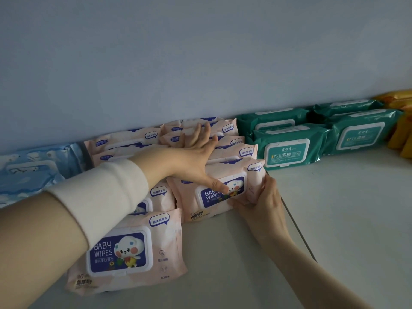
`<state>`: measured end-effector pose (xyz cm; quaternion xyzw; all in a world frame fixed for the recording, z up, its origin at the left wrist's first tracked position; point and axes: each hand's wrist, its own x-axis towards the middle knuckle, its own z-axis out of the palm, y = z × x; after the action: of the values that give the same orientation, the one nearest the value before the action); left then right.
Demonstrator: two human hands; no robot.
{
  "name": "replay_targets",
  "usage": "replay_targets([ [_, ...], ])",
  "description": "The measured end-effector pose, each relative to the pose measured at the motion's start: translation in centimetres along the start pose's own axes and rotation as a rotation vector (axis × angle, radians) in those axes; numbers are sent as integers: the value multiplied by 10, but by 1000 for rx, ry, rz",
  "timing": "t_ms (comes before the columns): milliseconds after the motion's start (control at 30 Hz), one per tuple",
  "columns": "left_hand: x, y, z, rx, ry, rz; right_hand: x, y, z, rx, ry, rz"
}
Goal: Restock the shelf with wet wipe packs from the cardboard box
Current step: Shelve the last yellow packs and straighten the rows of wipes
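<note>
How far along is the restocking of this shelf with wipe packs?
Done: many pink packs already lie in rows on the shelf, next to the green packs. In hand: the right hand grips the end of the right row's front pack, while the left hand presses flat on that row. Left: the box is out of view, so the remaining stock cannot be judged.

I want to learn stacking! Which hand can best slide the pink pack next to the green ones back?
Probably the right hand: its fingers curl round the right end of that pink pack. The left hand only lies flat across the packs behind.
</note>
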<state>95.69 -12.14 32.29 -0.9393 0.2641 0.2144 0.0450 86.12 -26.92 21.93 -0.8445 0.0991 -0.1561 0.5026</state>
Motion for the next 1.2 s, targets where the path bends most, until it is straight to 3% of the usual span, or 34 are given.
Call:
replay_targets([
  [233,6,23,-8,-89,93,42,-4,-3,-1,-1,1,3],
  [500,22,31,1,-35,125,34,-3,0,-5,-44,-22,26],
  [633,1,23,-7,28,165,61,0,0,-10,-107,-37,48],
  [800,-32,-7,6,268,40,-1,6,1,-19,-150,-77,49],
  [967,-28,-13,15,296,151,2,9,3,-26,-187,-123,30],
  [1200,-22,-8,18,311,270,-14,13,4,-17,-190,-55,-18],
])
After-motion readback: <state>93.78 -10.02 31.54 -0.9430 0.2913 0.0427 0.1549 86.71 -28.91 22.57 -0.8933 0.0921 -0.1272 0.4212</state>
